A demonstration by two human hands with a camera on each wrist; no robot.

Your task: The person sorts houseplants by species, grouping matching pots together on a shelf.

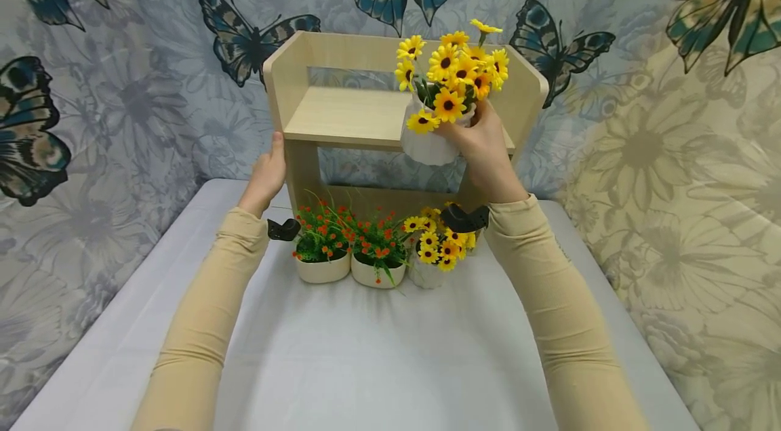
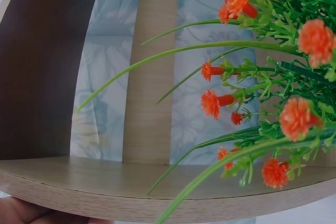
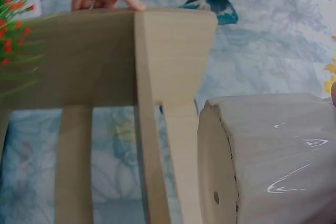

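held pot: white (image 1: 430, 146), full of yellow flowers (image 1: 448, 72), raised off the bench (image 1: 390, 363) before the right part of the shelf's upper board; whether it touches the board, i cannot tell
pot underside: pale, with a small dark hole, seen in the right wrist view
right hand: at the shelf's right half (image 1: 482, 146), fingers grasping the white pot from its right side
left hand: at the shelf's left side panel (image 1: 265, 173), thumb pointing up by the front edge, fingers against the outer face; whether they close round it, i cannot tell
shelf: pale wood (image 1: 348, 112), upright on the bench
red flower pots: two cream ones, side by side in front of the shelf, one at its left (image 1: 323, 270), one near its middle (image 1: 378, 275)
second yellow flower pot: in front of the shelf's right half (image 1: 427, 275), beside the red ones
backdrop: butterfly-patterned cloth (image 1: 140, 99), behind the shelf
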